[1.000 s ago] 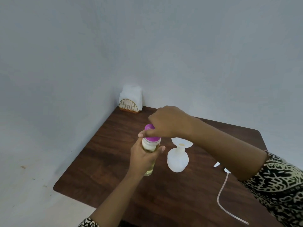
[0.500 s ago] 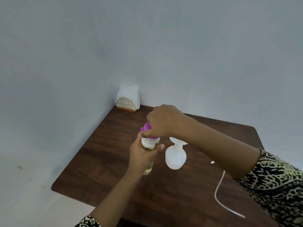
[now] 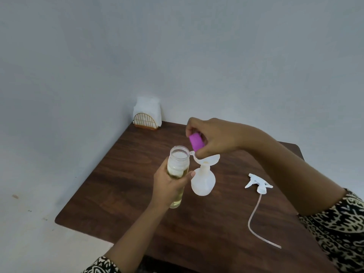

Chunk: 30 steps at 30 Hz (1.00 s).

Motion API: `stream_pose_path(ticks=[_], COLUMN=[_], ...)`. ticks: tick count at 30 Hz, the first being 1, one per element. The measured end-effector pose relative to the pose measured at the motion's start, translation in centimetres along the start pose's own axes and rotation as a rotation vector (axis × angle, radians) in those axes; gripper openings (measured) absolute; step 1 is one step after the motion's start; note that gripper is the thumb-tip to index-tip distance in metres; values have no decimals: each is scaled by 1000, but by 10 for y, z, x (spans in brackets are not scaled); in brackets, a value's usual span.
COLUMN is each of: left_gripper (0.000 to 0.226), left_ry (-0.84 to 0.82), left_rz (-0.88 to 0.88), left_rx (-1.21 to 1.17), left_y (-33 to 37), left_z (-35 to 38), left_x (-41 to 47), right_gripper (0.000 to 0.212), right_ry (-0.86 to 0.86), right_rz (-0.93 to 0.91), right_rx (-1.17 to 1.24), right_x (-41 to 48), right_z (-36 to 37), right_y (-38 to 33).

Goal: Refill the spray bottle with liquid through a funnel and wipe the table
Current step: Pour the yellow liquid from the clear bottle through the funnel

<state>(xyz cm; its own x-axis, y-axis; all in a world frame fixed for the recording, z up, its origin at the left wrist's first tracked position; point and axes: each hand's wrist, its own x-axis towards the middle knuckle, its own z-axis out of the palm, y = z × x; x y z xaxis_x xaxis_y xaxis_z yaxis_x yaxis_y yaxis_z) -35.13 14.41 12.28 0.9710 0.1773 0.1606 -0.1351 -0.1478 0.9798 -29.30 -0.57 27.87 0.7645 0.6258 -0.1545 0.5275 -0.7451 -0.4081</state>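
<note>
My left hand [image 3: 169, 184] grips a clear jar [image 3: 178, 164] around its middle. The jar stands straight up with its open mouth pointing at the ceiling. Yellow liquid sits inside it. I cannot tell if its bottom touches the table [image 3: 118, 184].

My right hand [image 3: 214, 137] pinches the purple cap [image 3: 196, 142] in its fingertips. The cap is tilted, up above the jar's mouth and a little to the right.

Just beside the jar stands the spray bottle [image 3: 202, 183]. It is white, round at the bottom and thin at the neck, and it points straight up. A white funnel [image 3: 209, 160] sits in its neck, wide end up. My right hand hangs over the funnel and hides part of its rim.

Well apart on the right, the sprayer [image 3: 258, 184] lies on its side on the table. Its long thin tube [image 3: 253, 219] runs toward me.

In the far corner, napkins [image 3: 146, 110] stand in a gold wire holder by the wall.
</note>
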Motion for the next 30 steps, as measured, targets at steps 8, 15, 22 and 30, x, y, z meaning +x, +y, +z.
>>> stream_pose_path(ticks=[8, 15, 22, 30], left_gripper=[49, 46, 40, 48], left_ry=[21, 55, 103, 127], left_rz=[-2, -44, -72, -95], left_rx=[8, 34, 67, 64], left_y=[3, -1, -9, -6], left_z=[34, 71, 107, 136], left_x=[-19, -41, -57, -71], right_gripper=[43, 46, 55, 76], right_ry=[79, 326, 330, 224], right_rz=[164, 557, 768, 750], right_rx=[435, 716, 449, 289], right_x=[-65, -135, -149, -156], right_z=[22, 113, 205, 231], right_y=[97, 205, 254, 263])
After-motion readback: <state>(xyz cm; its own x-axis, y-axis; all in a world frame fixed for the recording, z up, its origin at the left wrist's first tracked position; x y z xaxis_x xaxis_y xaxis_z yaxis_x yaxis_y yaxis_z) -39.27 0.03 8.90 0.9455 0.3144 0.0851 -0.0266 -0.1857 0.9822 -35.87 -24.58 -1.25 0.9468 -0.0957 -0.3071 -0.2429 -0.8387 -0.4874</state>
